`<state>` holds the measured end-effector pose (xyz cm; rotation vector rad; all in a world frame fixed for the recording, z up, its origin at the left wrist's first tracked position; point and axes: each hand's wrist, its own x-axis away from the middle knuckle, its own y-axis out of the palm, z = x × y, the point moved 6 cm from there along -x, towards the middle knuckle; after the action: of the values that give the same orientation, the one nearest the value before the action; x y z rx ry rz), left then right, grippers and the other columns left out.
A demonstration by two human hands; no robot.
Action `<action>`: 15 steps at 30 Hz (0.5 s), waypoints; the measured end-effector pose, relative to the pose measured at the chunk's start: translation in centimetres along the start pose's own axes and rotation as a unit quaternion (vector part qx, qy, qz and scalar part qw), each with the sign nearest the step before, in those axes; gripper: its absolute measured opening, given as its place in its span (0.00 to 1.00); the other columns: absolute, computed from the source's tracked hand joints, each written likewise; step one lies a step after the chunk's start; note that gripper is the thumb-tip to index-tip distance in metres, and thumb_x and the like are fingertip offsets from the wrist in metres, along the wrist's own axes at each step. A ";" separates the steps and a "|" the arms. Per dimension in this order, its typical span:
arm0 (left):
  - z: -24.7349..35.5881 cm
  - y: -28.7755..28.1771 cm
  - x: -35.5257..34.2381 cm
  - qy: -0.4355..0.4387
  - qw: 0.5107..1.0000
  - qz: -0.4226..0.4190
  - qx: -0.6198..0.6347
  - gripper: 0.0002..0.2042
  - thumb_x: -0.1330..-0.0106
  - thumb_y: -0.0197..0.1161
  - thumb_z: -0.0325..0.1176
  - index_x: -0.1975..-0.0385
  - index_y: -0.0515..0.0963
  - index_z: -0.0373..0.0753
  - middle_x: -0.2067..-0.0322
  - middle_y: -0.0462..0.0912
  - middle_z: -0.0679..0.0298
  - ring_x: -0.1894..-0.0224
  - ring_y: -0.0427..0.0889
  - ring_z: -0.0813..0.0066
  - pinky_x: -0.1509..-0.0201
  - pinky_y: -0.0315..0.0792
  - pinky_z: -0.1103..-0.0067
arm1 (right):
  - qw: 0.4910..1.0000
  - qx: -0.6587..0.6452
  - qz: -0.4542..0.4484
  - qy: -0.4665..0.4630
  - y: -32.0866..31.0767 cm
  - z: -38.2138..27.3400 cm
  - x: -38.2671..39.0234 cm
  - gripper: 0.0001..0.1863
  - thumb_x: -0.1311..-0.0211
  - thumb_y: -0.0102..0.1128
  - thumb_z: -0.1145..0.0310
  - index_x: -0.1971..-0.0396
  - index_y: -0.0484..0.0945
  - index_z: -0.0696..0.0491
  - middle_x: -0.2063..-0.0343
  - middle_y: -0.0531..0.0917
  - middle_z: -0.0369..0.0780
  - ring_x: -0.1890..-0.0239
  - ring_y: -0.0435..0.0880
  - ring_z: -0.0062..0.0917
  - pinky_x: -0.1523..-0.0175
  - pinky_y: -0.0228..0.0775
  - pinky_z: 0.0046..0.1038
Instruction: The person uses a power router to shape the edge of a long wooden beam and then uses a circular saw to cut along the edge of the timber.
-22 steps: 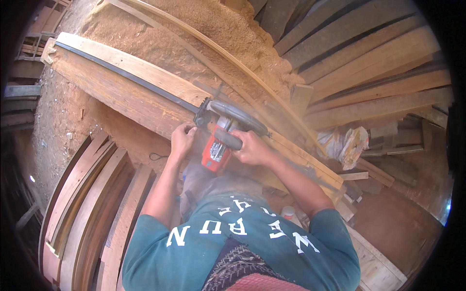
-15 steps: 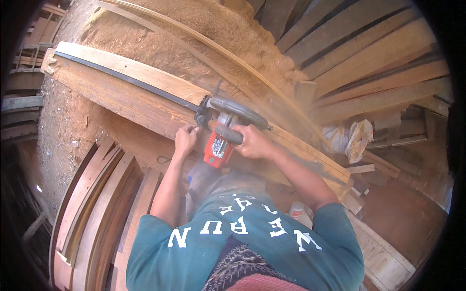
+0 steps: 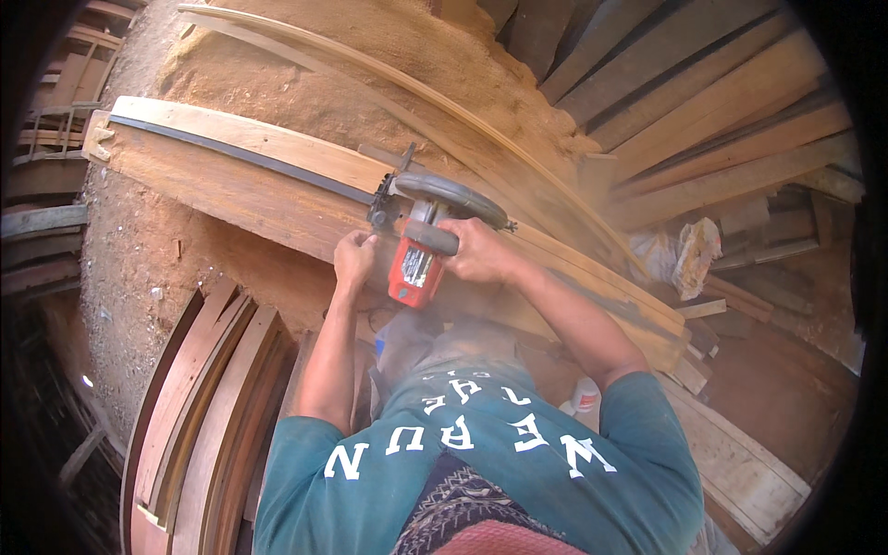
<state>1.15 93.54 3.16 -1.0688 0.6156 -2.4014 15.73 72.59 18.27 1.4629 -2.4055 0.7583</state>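
Observation:
My right hand [image 3: 478, 252] is wrapped round the dark handle of a red circular saw [image 3: 413, 270]. The saw rests over a long pale board [image 3: 277, 143], its round grey guard on the far side. Left of the saw, a narrow dark strip [image 3: 240, 151] runs lengthwise along the board, with a wide brown plank [image 3: 213, 185] on the near side. My left hand [image 3: 352, 261] is closed, thumb and fingers together, just left of the saw body at the plank's near edge. Whatever it may pinch is hidden. Blade and cut are hidden too.
Sawdust [image 3: 250, 79] is heaped beyond the board, with long thin strips [image 3: 388, 83] lying across it. Planks [image 3: 712, 102] are stacked at far right. Curved timbers [image 3: 199, 416] stand at near left. A plastic bag [image 3: 696, 254] and offcuts lie right; a white bottle [image 3: 585, 398] sits by my right arm.
The whole view has shifted slightly. The saw and both hands sit a little farther left along the board. Both hands keep the same closed shape.

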 end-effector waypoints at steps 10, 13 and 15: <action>-2.9 -4.8 -6.0 -0.004 1.000 0.002 -0.016 0.16 0.32 0.68 0.43 0.53 0.88 0.37 0.56 0.90 0.47 0.49 0.88 0.50 0.43 0.77 0.62 | 1.000 0.024 -0.002 -0.006 2.2 -3.6 -6.8 0.17 0.41 0.68 0.72 0.51 0.82 0.59 0.62 0.88 0.52 0.58 0.88 0.42 0.49 0.77 0.39; -3.4 -6.2 -7.2 -0.021 1.000 0.000 -0.015 0.17 0.32 0.68 0.44 0.53 0.88 0.38 0.56 0.90 0.48 0.49 0.89 0.51 0.42 0.76 0.62 | 0.999 0.039 -0.009 -0.006 3.0 -4.3 -8.9 0.17 0.42 0.67 0.73 0.51 0.82 0.59 0.62 0.88 0.52 0.58 0.88 0.42 0.49 0.77 0.39; -4.3 -7.0 -8.5 -0.032 0.999 -0.006 -0.011 0.17 0.32 0.68 0.45 0.53 0.88 0.39 0.56 0.90 0.48 0.49 0.89 0.51 0.42 0.76 0.62 | 0.999 0.040 -0.001 -0.020 3.4 -5.0 -10.1 0.17 0.42 0.67 0.74 0.52 0.82 0.59 0.62 0.88 0.52 0.58 0.88 0.42 0.49 0.77 0.39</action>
<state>1.51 104.81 -0.36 -1.1567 0.6154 -2.3663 17.17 84.20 16.92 1.5247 -2.4291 0.8413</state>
